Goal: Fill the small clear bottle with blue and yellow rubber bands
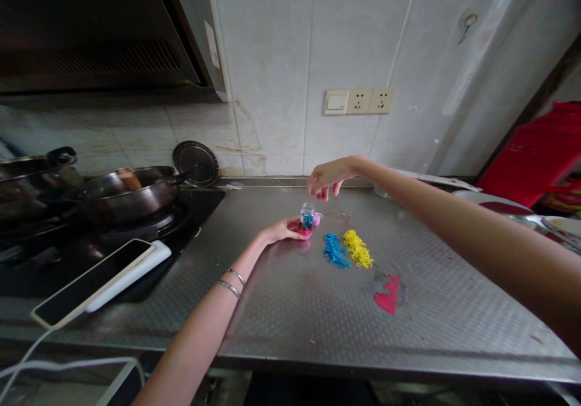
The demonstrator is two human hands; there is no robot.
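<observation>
Head view, looking down on a steel bench (290, 309) with a stippled surface. Far back, near the wall, sits a small clear jar (307, 215) with blue bits inside and a pink base. The left hand (284, 230) cups it from the left, fingers wrapped round the pink bottom, two thin bangles (231, 280) on that wrist. The right hand (324, 179) hangs just above the jar's mouth, fingers pinched together and pointing down; whether anything is between the fingertips is too small to tell.

Just right of the jar lie two loose heaps, touching each other: a blue pile (334, 251) and a yellow pile (358, 249) of small clips or bands. Nearer the camera there's a red mark (388, 297) on the metal.

The left edge of the bench meets a black stove (136, 236) carrying a dark pan (124, 197), with a round lid (196, 163) propped against the wall. A phone (95, 280) lies on a white slab, overhanging the stove's front corner. A wide bare stretch of steel runs from the piles to the front edge. Off right, a red object (531, 152) and plates (494, 203) crowd the far corner.
</observation>
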